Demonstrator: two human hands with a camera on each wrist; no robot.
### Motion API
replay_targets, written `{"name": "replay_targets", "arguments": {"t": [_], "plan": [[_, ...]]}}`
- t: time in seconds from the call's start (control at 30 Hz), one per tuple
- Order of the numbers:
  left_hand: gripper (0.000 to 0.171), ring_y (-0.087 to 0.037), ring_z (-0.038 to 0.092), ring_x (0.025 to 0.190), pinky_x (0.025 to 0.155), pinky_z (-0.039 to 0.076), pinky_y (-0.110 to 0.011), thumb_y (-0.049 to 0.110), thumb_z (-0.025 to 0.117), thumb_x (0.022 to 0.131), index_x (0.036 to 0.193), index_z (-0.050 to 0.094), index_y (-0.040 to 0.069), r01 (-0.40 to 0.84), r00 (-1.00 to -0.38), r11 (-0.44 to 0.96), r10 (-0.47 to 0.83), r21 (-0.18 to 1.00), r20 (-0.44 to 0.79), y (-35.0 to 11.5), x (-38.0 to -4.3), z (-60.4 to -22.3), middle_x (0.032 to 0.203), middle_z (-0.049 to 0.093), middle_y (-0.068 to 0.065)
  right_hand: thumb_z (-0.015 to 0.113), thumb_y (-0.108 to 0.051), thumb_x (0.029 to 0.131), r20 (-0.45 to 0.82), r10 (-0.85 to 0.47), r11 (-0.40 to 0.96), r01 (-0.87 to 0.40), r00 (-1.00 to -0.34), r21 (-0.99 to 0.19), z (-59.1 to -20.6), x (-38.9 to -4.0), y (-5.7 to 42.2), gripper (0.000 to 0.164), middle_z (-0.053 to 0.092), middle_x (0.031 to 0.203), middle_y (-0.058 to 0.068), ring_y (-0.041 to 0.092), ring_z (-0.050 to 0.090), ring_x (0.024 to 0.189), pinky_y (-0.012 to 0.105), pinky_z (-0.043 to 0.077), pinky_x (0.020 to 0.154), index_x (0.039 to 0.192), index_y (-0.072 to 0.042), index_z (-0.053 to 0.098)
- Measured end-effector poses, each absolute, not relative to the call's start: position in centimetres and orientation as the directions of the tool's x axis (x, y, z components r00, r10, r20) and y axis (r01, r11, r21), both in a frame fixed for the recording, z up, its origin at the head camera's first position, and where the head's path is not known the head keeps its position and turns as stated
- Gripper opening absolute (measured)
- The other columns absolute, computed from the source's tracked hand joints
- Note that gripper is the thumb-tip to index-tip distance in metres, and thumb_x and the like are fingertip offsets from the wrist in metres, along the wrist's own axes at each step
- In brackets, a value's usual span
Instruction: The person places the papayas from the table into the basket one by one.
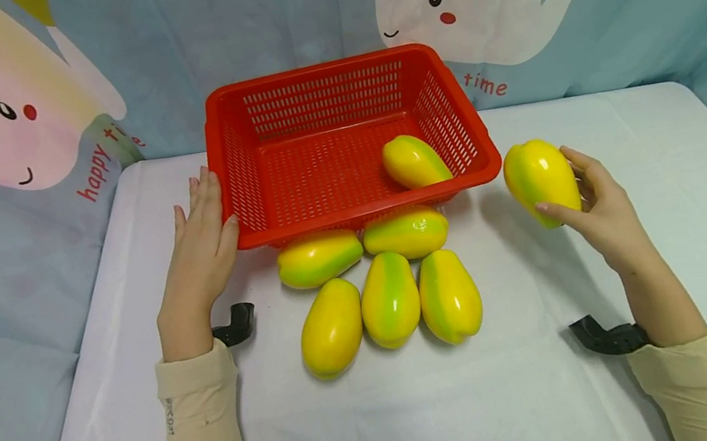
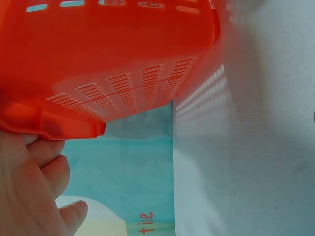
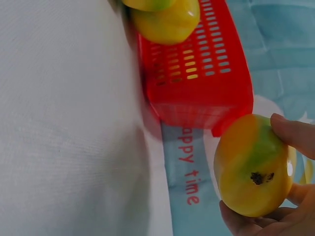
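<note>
The step in hand looks to be carrying one fruit at a time to the red basket [image 1: 325,222], which stands at the middle of the far edge of the tabletop [image 1: 431,419]. The right hand [image 1: 600,208] holds a yellow-green fruit [image 1: 540,180] up off the tabletop, just beside the basket's right end and toward the far right corner; its thumb and fingers are spread about as wide as the fruit, gripping it from opposite sides. A next move into the basket would call for raising the fruit over the rim, swinging it toward the left edge and letting go low, clear of the single fruit [image 1: 416,162] lying by the basket's near right corner. The left hand [image 1: 201,239] is flat, fingers straight, against the basket's left side, probably steadying it. Five more fruits lie on the tabletop: two side by side [image 1: 321,259] [image 1: 405,233] close to the basket's front wall, and three in a row [image 1: 331,328] [image 1: 389,299] [image 1: 450,296] nearer the front edge.
</note>
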State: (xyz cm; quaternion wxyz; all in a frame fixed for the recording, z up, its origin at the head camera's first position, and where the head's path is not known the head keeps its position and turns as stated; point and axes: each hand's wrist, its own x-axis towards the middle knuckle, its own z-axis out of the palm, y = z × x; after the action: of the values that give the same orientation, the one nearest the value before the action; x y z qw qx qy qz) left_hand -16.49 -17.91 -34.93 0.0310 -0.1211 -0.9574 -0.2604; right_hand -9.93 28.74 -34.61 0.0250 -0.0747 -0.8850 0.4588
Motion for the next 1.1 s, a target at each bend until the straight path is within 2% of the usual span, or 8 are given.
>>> {"name": "replay_targets", "arguments": {"t": [0.2, 0.5, 0.67, 1.1], "plan": [[0.061, -0.021, -0.001, 0.144, 0.113, -0.002, -0.051, 0.027, 0.031, 0.099, 0.152, 0.006, 0.007, 0.250, -0.968, 0.832, 0.219, 0.495, 0.121, -18.0, -16.5, -34.9, 0.158, 0.004, -0.006, 0.067, -0.014, 0.088, 0.007, 0.160, 0.554, 0.084, -0.987, -0.828, -34.4, -9.8, 28.6, 0.079, 0.028, 0.150, 0.011, 0.032, 0.034, 0.132, 0.024, 0.040, 0.099, 0.151, -0.020, 0.020], [0.061, -0.020, -0.001, 0.144, 0.113, -0.004, -0.049, 0.027, 0.031, 0.099, 0.152, 0.006, 0.007, 0.253, -0.968, 0.829, 0.218, 0.499, 0.127, -18.0, -16.5, -35.0, 0.158, 0.004, -0.006, 0.067, -0.010, 0.087, 0.040, 0.150, 0.547, 0.049, -0.988, -0.836, -34.0, -9.6, 28.1, 0.080, 0.029, 0.150, 0.010, 0.029, 0.035, 0.132, 0.012, 0.038, 0.095, 0.151, -0.019, 0.021], [0.061, -0.019, -0.001, 0.144, 0.113, -0.003, -0.049, 0.028, 0.031, 0.100, 0.152, 0.006, 0.007, 0.255, -0.967, 0.826, 0.220, 0.502, 0.130, -17.9, -16.6, -35.1, 0.158, 0.004, -0.005, 0.067, -0.008, 0.086, 0.056, 0.140, 0.551, 0.031, -0.989, -0.834, -33.8, -9.4, 28.0, 0.080, 0.029, 0.149, 0.011, 0.028, 0.036, 0.130, 0.009, 0.039, 0.091, 0.151, -0.018, 0.021], [0.062, -0.019, -0.001, 0.144, 0.113, -0.002, -0.050, 0.027, 0.033, 0.099, 0.152, 0.006, 0.008, 0.250, -0.968, 0.833, 0.216, 0.493, 0.125, -17.9, -16.6, -35.0, 0.158, 0.004, -0.005, 0.068, -0.004, 0.085, 0.133, 0.093, 0.563, -0.058, -0.987, -0.824, -32.9, -9.9, 27.3, 0.079, 0.031, 0.148, 0.009, 0.024, 0.039, 0.127, 0.011, 0.040, 0.092, 0.150, -0.015, 0.024]]}}
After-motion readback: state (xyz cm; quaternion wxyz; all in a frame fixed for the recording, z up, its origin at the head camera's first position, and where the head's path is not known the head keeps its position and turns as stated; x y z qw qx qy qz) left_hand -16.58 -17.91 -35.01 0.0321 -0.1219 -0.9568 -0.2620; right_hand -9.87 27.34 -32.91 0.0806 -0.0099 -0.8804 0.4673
